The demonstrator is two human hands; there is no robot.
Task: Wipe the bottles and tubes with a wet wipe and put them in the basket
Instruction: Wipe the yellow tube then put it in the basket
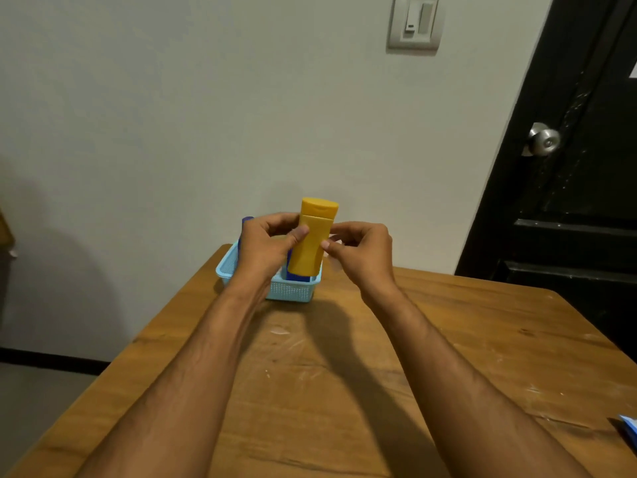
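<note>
Between both hands, above the light-blue basket, the left hand grips a yellow bottle — thumb across its front. Right hand pinches its edge. Bottle's long axis stands near upright — cap up, tilted slightly right, over the wooden table.

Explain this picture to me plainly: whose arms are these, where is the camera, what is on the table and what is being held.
There is no machine here. A person wears a camera on the head, looking forward and down, so the two bare arms are their own. The left hand grips a yellow bottle upright, above a light blue basket that already holds something dark blue. The right hand touches the bottle's side with curled fingers; something pale and blurred, maybe a wipe, shows at them. The basket stands on a wooden table by a white wall. A blue object peeks in at the right edge.
</note>
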